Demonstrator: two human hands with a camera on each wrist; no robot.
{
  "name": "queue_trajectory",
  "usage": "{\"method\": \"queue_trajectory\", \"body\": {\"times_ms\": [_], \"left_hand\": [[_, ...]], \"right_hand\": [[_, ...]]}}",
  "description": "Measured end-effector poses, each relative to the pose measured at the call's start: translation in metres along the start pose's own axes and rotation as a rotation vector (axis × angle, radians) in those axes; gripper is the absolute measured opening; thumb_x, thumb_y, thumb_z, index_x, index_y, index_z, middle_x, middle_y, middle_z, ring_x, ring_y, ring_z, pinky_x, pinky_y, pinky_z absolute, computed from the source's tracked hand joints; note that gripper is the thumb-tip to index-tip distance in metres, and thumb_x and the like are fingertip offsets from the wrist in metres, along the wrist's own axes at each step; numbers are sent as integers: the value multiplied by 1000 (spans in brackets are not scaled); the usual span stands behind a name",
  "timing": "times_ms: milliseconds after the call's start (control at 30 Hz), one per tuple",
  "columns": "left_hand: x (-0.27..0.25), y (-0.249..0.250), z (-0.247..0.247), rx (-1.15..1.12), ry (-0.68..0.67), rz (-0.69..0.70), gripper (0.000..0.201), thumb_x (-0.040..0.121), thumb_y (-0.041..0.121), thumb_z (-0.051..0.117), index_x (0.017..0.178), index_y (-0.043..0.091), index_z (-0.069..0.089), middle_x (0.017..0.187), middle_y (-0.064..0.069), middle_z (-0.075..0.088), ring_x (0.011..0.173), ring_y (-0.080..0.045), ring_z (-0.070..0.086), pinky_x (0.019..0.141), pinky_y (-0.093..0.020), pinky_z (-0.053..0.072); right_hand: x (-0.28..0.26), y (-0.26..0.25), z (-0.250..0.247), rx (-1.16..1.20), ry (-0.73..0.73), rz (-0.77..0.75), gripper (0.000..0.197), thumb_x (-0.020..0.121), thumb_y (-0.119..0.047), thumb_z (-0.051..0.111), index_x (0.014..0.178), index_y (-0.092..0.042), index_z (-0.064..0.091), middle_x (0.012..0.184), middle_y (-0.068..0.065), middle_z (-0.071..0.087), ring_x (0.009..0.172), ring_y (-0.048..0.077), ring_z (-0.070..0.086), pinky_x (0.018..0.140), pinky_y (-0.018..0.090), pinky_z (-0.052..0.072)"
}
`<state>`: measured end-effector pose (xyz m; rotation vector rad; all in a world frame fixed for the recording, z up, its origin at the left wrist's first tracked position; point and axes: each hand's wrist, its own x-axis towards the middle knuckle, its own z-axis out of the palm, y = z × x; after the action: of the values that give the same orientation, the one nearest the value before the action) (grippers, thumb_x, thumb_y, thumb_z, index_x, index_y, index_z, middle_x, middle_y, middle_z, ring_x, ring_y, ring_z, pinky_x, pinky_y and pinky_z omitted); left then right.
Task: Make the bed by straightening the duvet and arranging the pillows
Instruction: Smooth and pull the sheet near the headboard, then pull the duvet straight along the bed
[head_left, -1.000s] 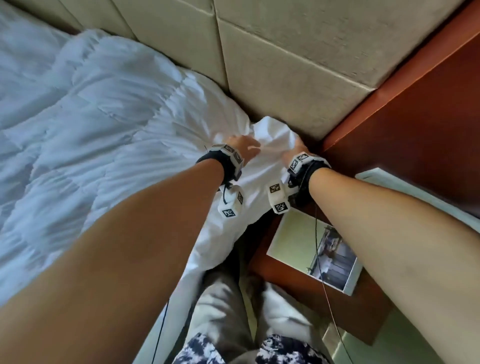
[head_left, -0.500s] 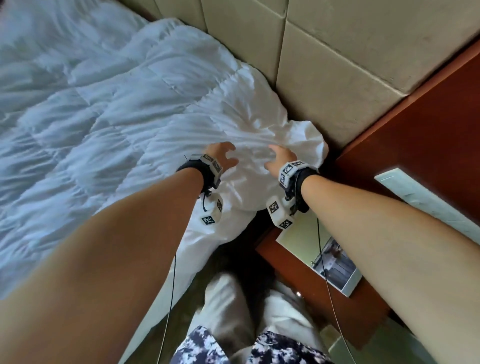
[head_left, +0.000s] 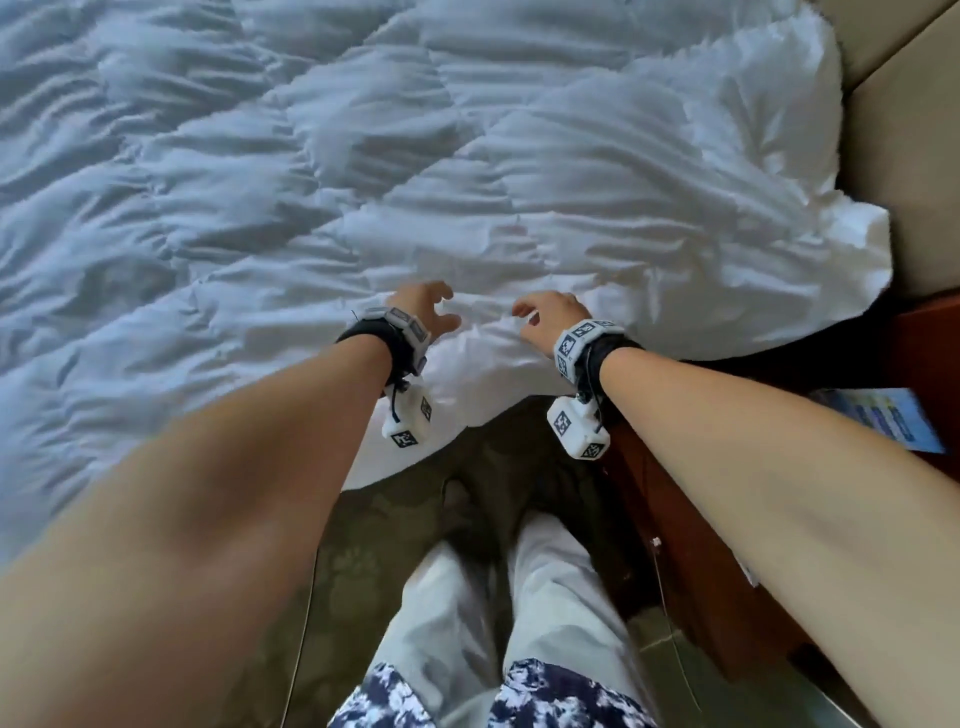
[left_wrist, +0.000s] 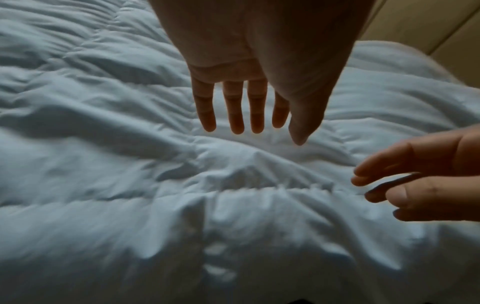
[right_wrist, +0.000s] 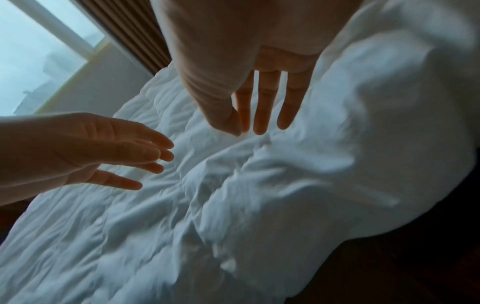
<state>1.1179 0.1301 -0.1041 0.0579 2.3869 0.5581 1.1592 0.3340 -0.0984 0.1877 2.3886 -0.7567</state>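
A white quilted duvet (head_left: 363, 171) covers the bed, wrinkled, with its corner (head_left: 852, 244) bunched against the headboard. My left hand (head_left: 423, 309) and right hand (head_left: 545, 312) hover side by side just above the duvet's near edge. Both hold nothing. In the left wrist view the left hand (left_wrist: 249, 111) has straight spread fingers over the duvet (left_wrist: 130, 164), and the right hand (left_wrist: 405, 181) reaches in from the right. In the right wrist view the right hand (right_wrist: 259, 107) hangs over the duvet (right_wrist: 285, 185) with its fingers extended. No pillows are in view.
A beige padded headboard (head_left: 914, 156) rises at the right. A reddish wooden nightstand (head_left: 727, 545) with a leaflet (head_left: 883, 421) stands beside my right arm. My legs (head_left: 519, 623) stand on patterned carpet by the bed. A window and curtain (right_wrist: 116, 30) lie beyond the bed.
Both hands have let go of the duvet corner by the headboard and moved left along the near edge, fingers now spread. My view has swung toward the bed.
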Motion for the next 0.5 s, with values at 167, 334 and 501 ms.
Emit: {"method": "queue_trajectory", "body": {"times_ms": [167, 334, 501], "left_hand": [[-14, -105, 31, 85, -55, -79, 54, 87, 33, 69, 134, 14, 52, 137, -8, 54, 124, -28, 52, 103, -38, 42], [-20, -173, 85, 239, -160, -163, 93, 70, 55, 77, 145, 31, 28, 158, -2, 12, 143, -35, 12, 109, -60, 28], [-7, -203, 120, 216, -172, -232, 87, 82, 40, 68, 147, 46, 10, 160, 15, -11, 147, -32, -12, 97, -81, 18]], "right_hand": [[28, -23, 79, -350, -213, -47, 61, 85, -22, 67, 142, -24, 44, 152, 4, 37, 134, 26, 41, 110, 39, 37], [43, -21, 137, -581, -231, -16, 108, 75, -26, 80, 152, -40, 5, 159, -10, -15, 147, 29, -11, 105, 72, 14], [71, -13, 170, -655, -232, 38, 92, 87, -13, 64, 150, -44, 5, 160, -8, -12, 147, 35, -9, 102, 76, 16]]}}
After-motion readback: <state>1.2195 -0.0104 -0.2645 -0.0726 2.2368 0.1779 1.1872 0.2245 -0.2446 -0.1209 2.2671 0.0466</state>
